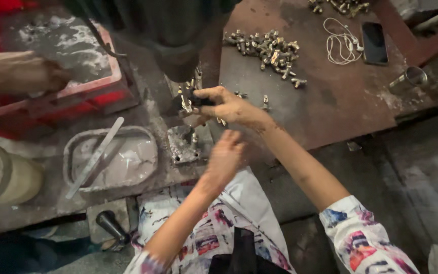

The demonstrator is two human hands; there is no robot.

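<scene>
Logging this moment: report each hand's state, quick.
Left hand: blurred, grip cannot be told.
Right hand: closed on small brass fittings at the machine.

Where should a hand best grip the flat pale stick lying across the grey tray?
Probably the flat stick by its upper end, which juts past the tray rim near the red crate. Come from above and pinch its narrow edges; the lower end lies low over the tray's wet grey contents.

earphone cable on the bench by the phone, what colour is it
White. The earphone cable lies coiled on the rusty brown bench beside the black phone; the head view shows it.
</scene>
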